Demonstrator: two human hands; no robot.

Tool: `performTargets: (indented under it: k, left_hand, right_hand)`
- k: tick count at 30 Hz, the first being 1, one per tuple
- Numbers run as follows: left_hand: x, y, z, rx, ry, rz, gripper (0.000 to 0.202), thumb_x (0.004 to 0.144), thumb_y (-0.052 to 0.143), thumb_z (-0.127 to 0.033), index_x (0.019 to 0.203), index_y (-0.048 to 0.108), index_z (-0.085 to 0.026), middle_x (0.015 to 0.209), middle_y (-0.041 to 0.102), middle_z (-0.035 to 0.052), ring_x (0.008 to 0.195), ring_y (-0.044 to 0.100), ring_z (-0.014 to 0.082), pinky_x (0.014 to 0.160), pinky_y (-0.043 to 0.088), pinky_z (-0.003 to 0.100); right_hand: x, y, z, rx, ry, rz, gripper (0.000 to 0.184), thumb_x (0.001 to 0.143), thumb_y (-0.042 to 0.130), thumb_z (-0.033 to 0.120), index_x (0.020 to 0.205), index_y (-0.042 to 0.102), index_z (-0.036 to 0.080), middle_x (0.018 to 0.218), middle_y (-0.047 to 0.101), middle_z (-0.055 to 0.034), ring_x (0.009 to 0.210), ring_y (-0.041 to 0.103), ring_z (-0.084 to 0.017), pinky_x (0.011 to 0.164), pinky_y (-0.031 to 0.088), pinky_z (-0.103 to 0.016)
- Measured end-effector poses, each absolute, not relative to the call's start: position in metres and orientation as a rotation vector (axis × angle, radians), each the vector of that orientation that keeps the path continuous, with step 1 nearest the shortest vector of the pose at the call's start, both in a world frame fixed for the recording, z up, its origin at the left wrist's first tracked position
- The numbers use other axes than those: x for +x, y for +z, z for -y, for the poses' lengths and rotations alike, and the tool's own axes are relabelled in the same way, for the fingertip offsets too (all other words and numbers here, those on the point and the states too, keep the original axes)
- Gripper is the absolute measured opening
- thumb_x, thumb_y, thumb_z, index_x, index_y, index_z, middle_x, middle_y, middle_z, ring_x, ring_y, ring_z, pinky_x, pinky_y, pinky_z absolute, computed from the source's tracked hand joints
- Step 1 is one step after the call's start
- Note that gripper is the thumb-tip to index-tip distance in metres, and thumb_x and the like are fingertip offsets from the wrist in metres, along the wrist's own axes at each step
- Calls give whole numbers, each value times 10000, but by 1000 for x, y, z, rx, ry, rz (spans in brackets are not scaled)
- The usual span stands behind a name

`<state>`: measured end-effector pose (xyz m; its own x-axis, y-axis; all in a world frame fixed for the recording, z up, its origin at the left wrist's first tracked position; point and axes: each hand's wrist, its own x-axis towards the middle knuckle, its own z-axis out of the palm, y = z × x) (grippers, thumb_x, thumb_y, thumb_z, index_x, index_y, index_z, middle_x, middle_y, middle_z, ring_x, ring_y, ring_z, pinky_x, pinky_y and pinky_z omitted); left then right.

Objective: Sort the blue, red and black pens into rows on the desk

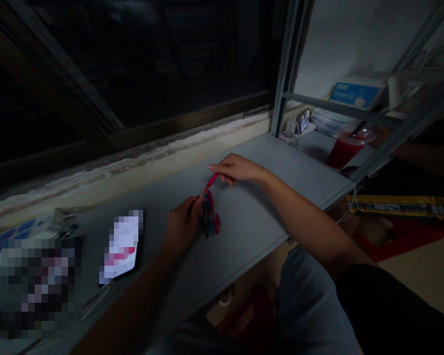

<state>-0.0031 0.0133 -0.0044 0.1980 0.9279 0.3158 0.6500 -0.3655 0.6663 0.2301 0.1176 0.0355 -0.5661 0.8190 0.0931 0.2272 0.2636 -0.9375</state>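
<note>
My left hand (183, 224) is closed round a small bunch of red and blue pieces (210, 217) held just above the grey table (266, 207). My right hand (235, 168) pinches a thin pink strip (209, 184) that runs down to the top of the bunch. The light is dim and I cannot make out what the pieces are. Both forearms reach in from the lower edge of the view.
A phone with a lit, blurred screen (121, 246) lies left of my left hand. A blurred dark object (37, 286) sits at the far left. A red drink in a lidded cup (346, 148) and a blue box (357, 93) stand on the shelf at right. A dark window runs along the back.
</note>
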Motion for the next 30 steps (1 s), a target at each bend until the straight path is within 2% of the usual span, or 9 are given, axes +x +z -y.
performTargets:
  k: [4,9,11,14,16,22,25,30]
  left_hand:
    - [-4,-6,-15,2084,981,-1514,431,1039,449,-499,1046,740,-181,684,666,2,577,614,169,601,501,288]
    - [-4,-8,-14,2196,949,-1505,421,1027,474,-519,998,745,-197,686,687,16,582,614,177,595,483,290]
    - [-4,-7,-13,2201,952,-1520,419,1029,475,-509,1004,748,-192,686,687,17,577,608,176,591,476,287]
    - [-4,-6,-12,2149,975,-1539,419,1025,480,-500,1030,752,-182,685,687,8,578,610,170,584,471,272]
    - [-5,-5,-13,2128,974,-1542,424,1025,474,-493,1042,756,-178,690,691,8,587,617,169,591,472,265]
    - [-9,-8,-14,2259,897,-1599,400,1016,493,-513,1044,773,-228,767,753,32,655,664,206,657,479,283]
    - [-9,-9,-13,2383,906,-1653,402,1025,486,-512,1058,782,-241,790,759,57,690,666,236,704,479,314]
    - [-9,-5,-9,2555,950,-1677,402,1046,485,-476,1097,789,-218,758,718,77,701,647,248,779,477,357]
  right_hand:
    - [229,35,-119,-788,1347,1945,264,905,788,359,858,629,153,697,688,22,519,546,-65,524,443,-183]
    - [224,30,-118,-973,1183,2046,513,967,686,525,637,556,154,446,492,60,408,453,-62,489,360,-199]
    - [224,29,-118,-1009,1169,2023,535,991,644,548,640,558,153,446,498,51,404,463,-64,492,360,-201]
    - [227,32,-118,-911,1291,2000,383,984,688,441,751,596,151,584,626,26,459,518,-67,493,380,-191]
    - [229,36,-117,-824,1350,2016,315,965,716,366,765,594,156,608,633,35,483,520,-65,496,384,-181]
    - [219,38,-109,-877,1345,1887,472,989,630,289,553,496,169,427,422,76,404,367,-49,452,292,-194]
    - [210,36,-105,-986,1340,1750,512,977,606,231,495,441,183,386,380,77,373,324,-49,429,254,-211]
    - [209,38,-102,-983,1411,1643,549,986,624,242,486,402,195,371,348,88,350,296,-43,399,228,-206]
